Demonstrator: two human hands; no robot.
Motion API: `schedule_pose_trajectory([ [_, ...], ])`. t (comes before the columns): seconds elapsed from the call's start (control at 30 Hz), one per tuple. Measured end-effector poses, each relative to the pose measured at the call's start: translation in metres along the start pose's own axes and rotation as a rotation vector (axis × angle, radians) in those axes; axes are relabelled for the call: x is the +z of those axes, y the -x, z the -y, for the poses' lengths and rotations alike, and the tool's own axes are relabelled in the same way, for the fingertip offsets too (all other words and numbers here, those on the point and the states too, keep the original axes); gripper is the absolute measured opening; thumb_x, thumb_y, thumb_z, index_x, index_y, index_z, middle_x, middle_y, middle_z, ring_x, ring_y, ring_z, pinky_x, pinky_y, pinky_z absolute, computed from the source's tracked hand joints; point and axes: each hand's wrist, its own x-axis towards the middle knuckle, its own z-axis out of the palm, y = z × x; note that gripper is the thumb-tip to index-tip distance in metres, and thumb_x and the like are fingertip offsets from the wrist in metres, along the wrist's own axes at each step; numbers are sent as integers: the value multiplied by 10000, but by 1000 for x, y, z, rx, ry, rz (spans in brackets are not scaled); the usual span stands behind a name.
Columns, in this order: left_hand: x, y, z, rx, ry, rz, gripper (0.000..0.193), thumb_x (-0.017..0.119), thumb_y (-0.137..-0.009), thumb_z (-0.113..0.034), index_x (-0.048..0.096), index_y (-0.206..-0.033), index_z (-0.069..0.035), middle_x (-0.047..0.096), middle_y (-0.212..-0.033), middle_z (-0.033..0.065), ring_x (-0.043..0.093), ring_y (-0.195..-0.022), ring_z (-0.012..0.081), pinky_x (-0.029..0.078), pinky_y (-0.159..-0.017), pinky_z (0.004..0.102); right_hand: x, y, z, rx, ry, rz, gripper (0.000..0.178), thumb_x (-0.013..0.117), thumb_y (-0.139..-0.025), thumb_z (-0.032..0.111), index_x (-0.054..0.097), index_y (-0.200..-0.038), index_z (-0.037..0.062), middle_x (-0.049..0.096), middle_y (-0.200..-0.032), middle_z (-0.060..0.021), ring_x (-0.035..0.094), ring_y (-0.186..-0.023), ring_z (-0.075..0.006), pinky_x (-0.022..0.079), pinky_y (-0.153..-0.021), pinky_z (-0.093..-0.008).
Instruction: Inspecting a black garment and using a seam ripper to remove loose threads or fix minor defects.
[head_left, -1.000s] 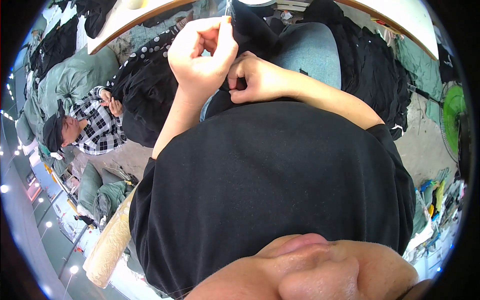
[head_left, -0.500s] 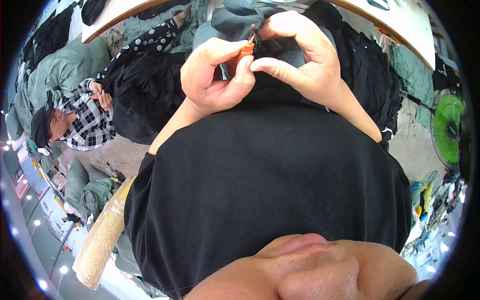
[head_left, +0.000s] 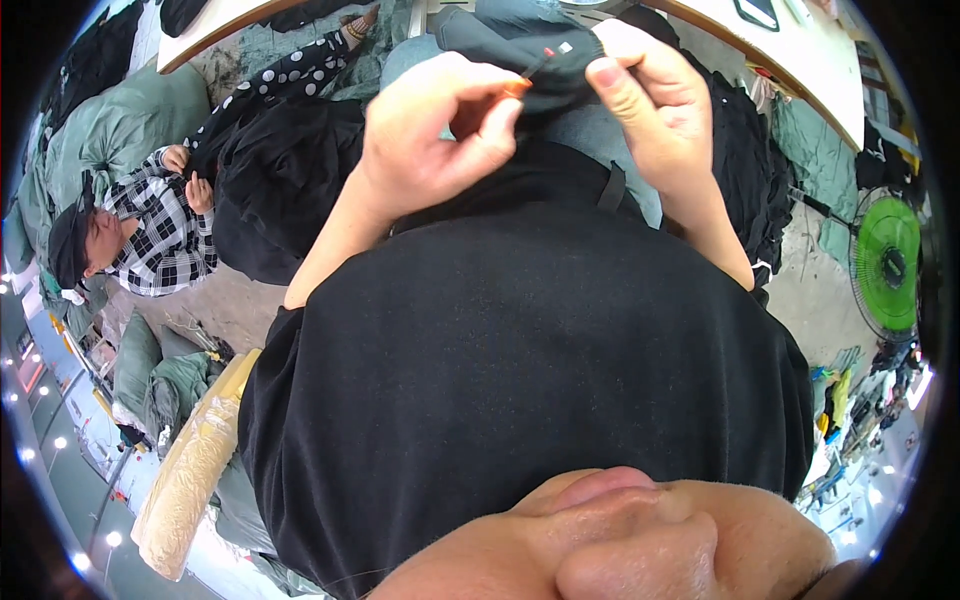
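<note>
My left hand (head_left: 425,140) is closed, with thumb and fingers pinching the orange handle of a seam ripper (head_left: 516,88). The tool's thin dark tip with a red bead points up and to the right, over a dark cloth garment (head_left: 490,45). To the right, my right hand (head_left: 660,120) is closed in a pinch at the garment's edge, thumb laid against the bent fingers. A small white tag or scrap (head_left: 565,47) shows on the cloth between the hands. Much of the garment's far side is cut off by the picture's upper edge.
A white-topped table (head_left: 810,60) with a phone-like object (head_left: 757,12) stands at the far right. Black cloth lies piled (head_left: 735,150) on both sides. A green fan (head_left: 888,265) is at right. On the left sits another person in a checked shirt (head_left: 165,240), near a wrapped roll (head_left: 195,470).
My right hand has moved right, away from my left hand, drawing the cloth edge along. The seam ripper's tip has tilted rightward, and the white tag or scrap has come into sight.
</note>
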Motion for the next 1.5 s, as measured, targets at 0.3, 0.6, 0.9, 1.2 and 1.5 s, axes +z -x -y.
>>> schedule_pose_trajectory([
  [0.3, 6, -31, 32, -400, 582, -181, 106, 576, -1037, -98, 586, -1122, -35, 545, -763, -16, 449, -543, 49, 361, -499, 193, -18, -9, 20, 151, -503, 6, 370, 467, -1075, 141, 521, -1352, -98, 615, -1242, -111, 582, -1146, -161, 407, -1055, -308],
  [0.6, 13, -42, 57, -478, 851, -99, 222, 751, -942, -140, 531, -919, -123, 492, -692, -31, 401, -482, 63, 316, -424, 226, -8, -64, -24, -650, -828, 124, 170, 531, -1050, 63, 574, -887, 46, 471, -789, 68, 406, -713, -20, 320, -639, -201],
  [0.9, -8, -106, 80, -420, -14, -231, 113, 698, -964, -113, 684, -1041, -32, 643, -844, 4, 589, -682, 115, 469, -588, 257, -31, -33, 34, 236, 436, -281, 160, 557, -1038, 62, 580, -882, 38, 449, -780, 58, 401, -729, -32, 330, -641, -216],
  [1.2, -4, -134, 133, 357, -770, -157, 222, 704, -937, -143, 717, -1134, -41, 713, -974, 134, 676, -875, 253, 541, -790, 363, -23, -9, 12, 115, 387, -382, 112, 688, -995, 107, 660, -928, 22, 573, -770, 50, 488, -670, -7, 396, -606, -194],
  [1.5, -3, -127, 128, 305, -766, -208, 224, 681, -954, -159, 702, -1139, -35, 717, -971, 145, 688, -864, 250, 546, -767, 355, -7, 0, -1, 158, 315, -420, 118, 692, -1002, 145, 679, -998, 28, 647, -811, 12, 609, -670, -38, 483, -593, -193],
])
